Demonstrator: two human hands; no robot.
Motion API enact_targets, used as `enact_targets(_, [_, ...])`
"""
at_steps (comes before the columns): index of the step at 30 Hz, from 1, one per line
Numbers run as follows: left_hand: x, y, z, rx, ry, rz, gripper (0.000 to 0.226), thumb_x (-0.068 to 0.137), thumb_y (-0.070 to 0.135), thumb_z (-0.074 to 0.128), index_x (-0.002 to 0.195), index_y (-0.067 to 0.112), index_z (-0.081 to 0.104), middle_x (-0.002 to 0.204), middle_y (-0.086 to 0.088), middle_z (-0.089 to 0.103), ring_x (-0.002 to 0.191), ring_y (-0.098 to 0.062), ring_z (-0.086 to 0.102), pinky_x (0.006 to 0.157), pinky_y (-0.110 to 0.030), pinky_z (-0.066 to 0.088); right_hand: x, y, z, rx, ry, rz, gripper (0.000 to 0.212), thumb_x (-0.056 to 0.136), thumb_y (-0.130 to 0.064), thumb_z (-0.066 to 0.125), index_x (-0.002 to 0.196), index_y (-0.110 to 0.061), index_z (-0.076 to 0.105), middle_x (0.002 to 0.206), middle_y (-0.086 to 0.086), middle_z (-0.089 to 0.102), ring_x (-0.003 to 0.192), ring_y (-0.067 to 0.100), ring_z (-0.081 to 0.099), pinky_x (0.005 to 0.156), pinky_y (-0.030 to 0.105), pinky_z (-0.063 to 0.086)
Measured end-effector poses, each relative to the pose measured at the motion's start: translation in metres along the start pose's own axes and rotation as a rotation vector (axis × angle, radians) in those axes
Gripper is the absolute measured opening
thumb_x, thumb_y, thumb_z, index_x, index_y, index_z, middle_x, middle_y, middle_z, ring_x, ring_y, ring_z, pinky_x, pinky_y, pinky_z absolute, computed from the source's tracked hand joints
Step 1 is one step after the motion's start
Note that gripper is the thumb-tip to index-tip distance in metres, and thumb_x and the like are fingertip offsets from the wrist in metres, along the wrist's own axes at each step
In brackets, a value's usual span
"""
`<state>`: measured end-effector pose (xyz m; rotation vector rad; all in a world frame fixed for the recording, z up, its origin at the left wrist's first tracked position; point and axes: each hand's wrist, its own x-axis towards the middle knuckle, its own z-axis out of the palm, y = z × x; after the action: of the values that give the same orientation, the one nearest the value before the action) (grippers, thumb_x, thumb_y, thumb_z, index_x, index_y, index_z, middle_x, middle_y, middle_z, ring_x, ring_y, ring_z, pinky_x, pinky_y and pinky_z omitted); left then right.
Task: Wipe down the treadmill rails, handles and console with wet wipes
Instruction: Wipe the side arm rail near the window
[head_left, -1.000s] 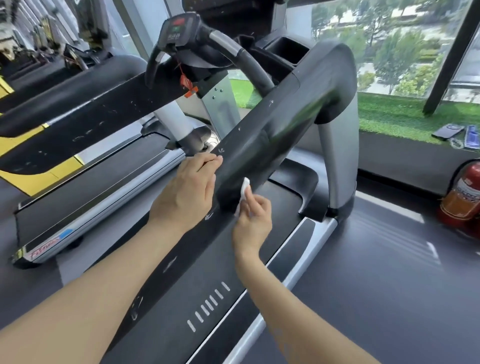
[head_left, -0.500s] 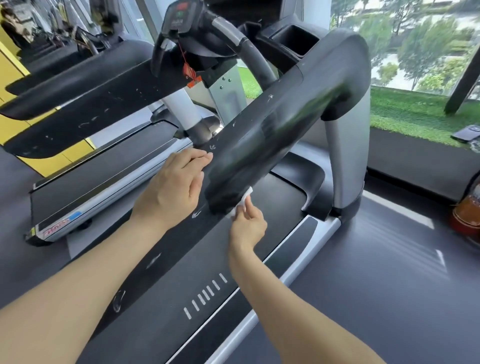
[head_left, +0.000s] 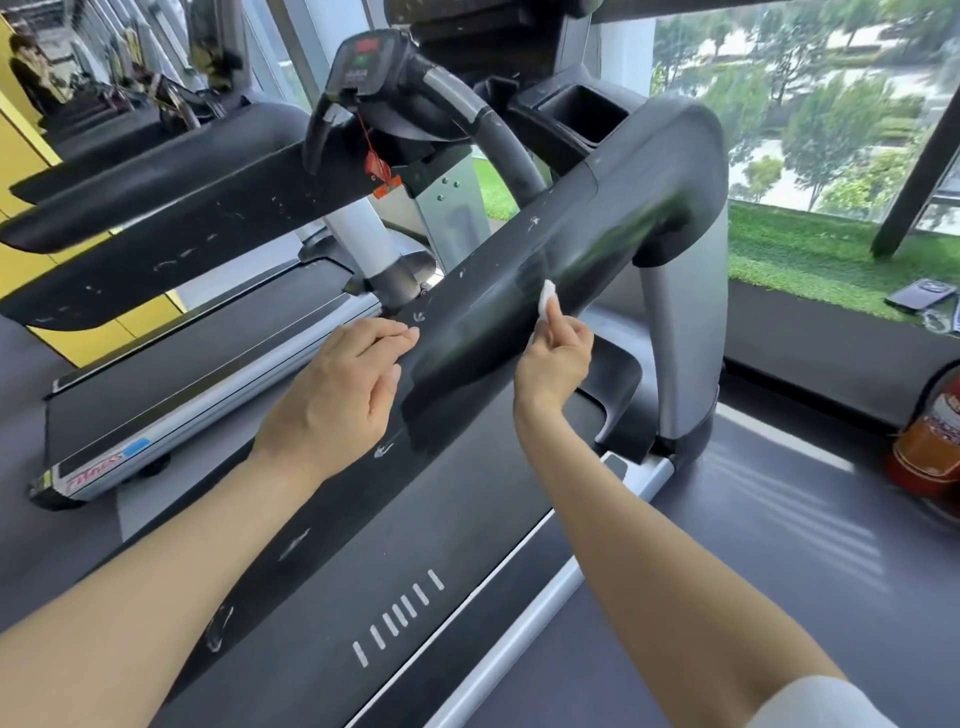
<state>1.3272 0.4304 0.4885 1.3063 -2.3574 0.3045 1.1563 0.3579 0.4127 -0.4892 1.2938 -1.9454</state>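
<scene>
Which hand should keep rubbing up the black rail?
Probably the right hand: its fingers already pinch the wet wipe against the rail. The left hand just rests flat, holding nothing.

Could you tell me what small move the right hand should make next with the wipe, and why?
Probably slide the wet wipe further up the black rail: the right hand pinches it against the rail while the left hand rests there.

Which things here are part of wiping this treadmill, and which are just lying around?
In use: wet wipe pinched in right hand; black rail; left hand resting on it; console.
Lying about: phone on ledge; fire extinguisher; neighbouring treadmill.
</scene>
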Motion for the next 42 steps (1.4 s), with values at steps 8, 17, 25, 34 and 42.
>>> enact_targets(8, [-0.002, -0.005, 0.001, -0.085, 0.022, -0.008, 0.036, 0.092, 0.0, 0.052, 0.126, 0.006, 0.058, 0.123, -0.005, 0.057, 0.113, -0.014, 0.043, 0.095, -0.027, 0.037, -0.088, 0.024, -0.003, -0.106, -0.167, -0.32, 0.04, 0.09, 0.009, 0.051, 0.116, -0.017, 0.067, 0.086, -0.011, 0.04, 0.071, 0.001, 0.042, 0.079, 0.01, 0.037])
enact_targets(17, [-0.051, -0.015, -0.024, -0.054, -0.015, 0.002, 0.037, 0.094, 0.009, 0.043, 0.128, 0.008, 0.057, 0.125, -0.003, 0.056, 0.115, -0.013, 0.042, 0.093, -0.034, 0.044, -0.192, 0.037, -0.013, -0.148, -0.347, -0.353, 0.041, 0.091, -0.002, 0.05, 0.118, -0.028, 0.066, 0.089, -0.017, 0.042, 0.078, 0.011, 0.047, 0.078, 0.02, 0.043])
enact_targets(25, [-0.076, -0.035, -0.031, -0.082, -0.044, -0.003, 0.052, 0.094, 0.034, 0.028, 0.133, 0.011, 0.054, 0.131, 0.001, 0.052, 0.121, -0.014, 0.042, 0.097, -0.035, 0.043, -0.132, 0.011, -0.002, -0.191, -0.144, -0.25, 0.029, 0.091, 0.001, 0.055, 0.109, -0.014, 0.072, 0.083, -0.015, 0.048, 0.073, -0.005, 0.05, 0.073, 0.003, 0.034])
enact_targets(34, [-0.075, -0.034, -0.03, -0.12, -0.038, -0.013, 0.05, 0.093, 0.031, 0.031, 0.133, 0.012, 0.053, 0.132, 0.002, 0.052, 0.119, -0.019, 0.048, 0.099, -0.036, 0.044, -0.199, 0.031, -0.012, -0.317, -0.349, -0.551, 0.035, 0.088, -0.003, 0.056, 0.113, -0.023, 0.07, 0.086, -0.013, 0.045, 0.076, 0.015, 0.051, 0.071, 0.019, 0.043])
enact_targets(42, [-0.076, -0.032, -0.031, -0.116, -0.04, -0.052, 0.05, 0.093, 0.032, 0.03, 0.134, 0.016, 0.053, 0.131, 0.008, 0.051, 0.118, -0.017, 0.047, 0.098, -0.037, 0.045, -0.099, -0.011, 0.013, -0.314, -0.059, -0.3, 0.028, 0.091, -0.003, 0.053, 0.109, -0.014, 0.071, 0.088, -0.007, 0.048, 0.075, 0.006, 0.049, 0.073, 0.009, 0.035])
